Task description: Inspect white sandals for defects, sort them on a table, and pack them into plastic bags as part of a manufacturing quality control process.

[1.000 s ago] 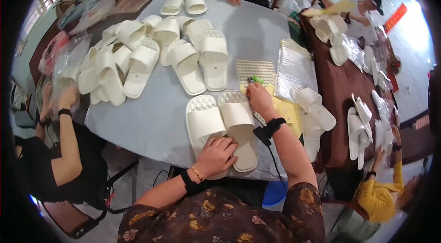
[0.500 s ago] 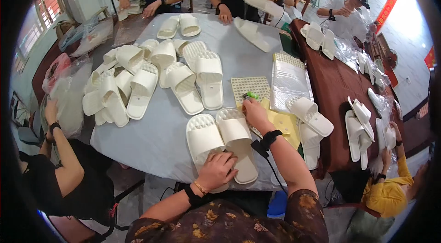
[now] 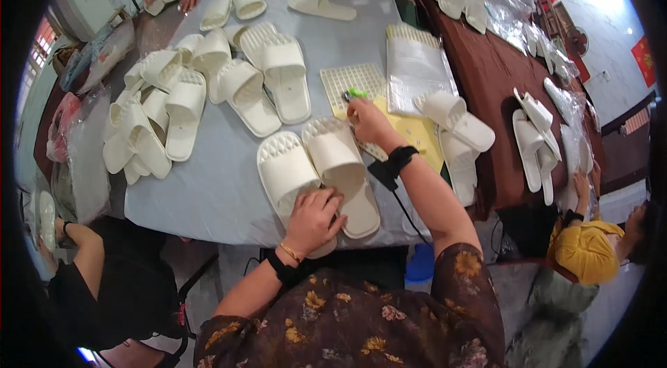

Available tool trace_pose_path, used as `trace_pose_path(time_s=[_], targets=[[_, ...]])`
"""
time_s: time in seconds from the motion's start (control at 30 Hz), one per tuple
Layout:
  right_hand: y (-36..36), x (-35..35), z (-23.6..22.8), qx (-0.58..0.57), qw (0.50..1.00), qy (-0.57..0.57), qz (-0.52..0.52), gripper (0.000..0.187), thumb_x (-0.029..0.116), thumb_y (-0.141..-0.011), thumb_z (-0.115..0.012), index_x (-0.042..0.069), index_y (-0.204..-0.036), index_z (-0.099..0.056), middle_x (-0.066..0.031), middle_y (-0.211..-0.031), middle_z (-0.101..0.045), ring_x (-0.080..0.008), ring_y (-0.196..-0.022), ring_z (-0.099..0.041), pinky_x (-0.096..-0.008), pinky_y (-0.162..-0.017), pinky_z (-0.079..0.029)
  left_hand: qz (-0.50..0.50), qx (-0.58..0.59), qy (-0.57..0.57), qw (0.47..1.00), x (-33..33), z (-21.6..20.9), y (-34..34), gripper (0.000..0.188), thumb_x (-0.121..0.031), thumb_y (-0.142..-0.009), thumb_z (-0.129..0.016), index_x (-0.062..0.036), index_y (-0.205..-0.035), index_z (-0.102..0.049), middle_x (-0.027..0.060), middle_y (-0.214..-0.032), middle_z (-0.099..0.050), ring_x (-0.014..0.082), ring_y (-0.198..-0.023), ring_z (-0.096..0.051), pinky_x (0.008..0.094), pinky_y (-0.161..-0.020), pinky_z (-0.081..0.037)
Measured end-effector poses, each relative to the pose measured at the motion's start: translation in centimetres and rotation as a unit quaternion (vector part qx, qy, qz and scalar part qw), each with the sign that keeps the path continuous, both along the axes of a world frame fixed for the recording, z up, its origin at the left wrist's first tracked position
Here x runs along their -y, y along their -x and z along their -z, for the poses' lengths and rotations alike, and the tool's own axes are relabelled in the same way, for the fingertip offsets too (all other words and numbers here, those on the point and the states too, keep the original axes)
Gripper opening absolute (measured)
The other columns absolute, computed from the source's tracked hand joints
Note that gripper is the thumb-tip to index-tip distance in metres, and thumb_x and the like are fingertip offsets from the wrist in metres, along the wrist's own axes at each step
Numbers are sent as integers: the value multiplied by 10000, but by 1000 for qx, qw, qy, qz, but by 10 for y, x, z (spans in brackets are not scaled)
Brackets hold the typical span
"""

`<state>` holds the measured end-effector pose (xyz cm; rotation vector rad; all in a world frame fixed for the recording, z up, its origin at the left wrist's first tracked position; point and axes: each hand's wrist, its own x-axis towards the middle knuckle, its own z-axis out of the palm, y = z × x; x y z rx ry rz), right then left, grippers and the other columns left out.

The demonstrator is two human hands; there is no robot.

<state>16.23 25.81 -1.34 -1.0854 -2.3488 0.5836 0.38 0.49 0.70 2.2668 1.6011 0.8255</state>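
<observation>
Steadying a white slipper pair at the near counter edge: left hand pressed flat, fingers spread, on the heels; right hand pinched closed on a small green tool. Probably mid-preparation; next calls for bringing tool to slipper. Long axes running near-to-far, toes pointing away.

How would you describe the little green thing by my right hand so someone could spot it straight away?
Start at the grey table and find the pair of white slippers lying at its near edge. Just beyond them the right hand reaches to a pale perforated sheet. The small green object sits at its fingertips, the only bright green thing among white slippers.
</observation>
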Motion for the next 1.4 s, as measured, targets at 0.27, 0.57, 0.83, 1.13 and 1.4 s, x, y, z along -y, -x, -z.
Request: trace_pose_path(time_s=[0.27,0.57,0.83,1.13,1.4], targets=[[-36,68,-67,-83,988,130,-5,157,31,-763,-607,9,-918,-593,-147,-854,-583,-280,-791,-582,-366,-726,-488,-3,8,-13,1000,-3,0,3,408,-263,-825,-718,-67,-1171,-631,113,-1210,-596,311,-1127,-559,443,-998,-399],[-42,135,-51,86,967,198,-136,162,5,-773,-556,13,-931,-588,-164,-859,-633,-334,-821,-632,-408,-723,-507,-7,4,-12,1000,1,3,1,420,-274,-836,-714,-69,-1194,-636,102,-1235,-595,295,-1136,-561,434,-1008,-400],[-29,133,-41,113,965,168,-166,174,5,-770,-532,17,-933,-591,-203,-886,-657,-415,-872,-634,-483,-754,-510,-5,8,6,1000,1,5,2,421,-279,-848,-706,-60,-1200,-632,103,-1252,-582,297,-1165,-540,435,-1021,-389],[-25,140,-35,169,967,141,-125,146,44,-831,-532,34,-965,-589,-204,-905,-653,-417,-881,-639,-491,-770,-517,-3,-7,-15,1000,2,4,1,406,-254,-836,-713,-102,-1206,-638,99,-1219,-585,301,-1145,-543,441,-1004,-403],[-23,148,-34,72,986,135,-66,143,124,-885,-581,22,-981,-559,-211,-899,-665,-418,-845,-643,-507,-731,-513,0,-20,-44,999,2,6,0,362,-240,-826,-716,-132,-1167,-665,100,-1193,-592,302,-1124,-549,454,-987,-414]])
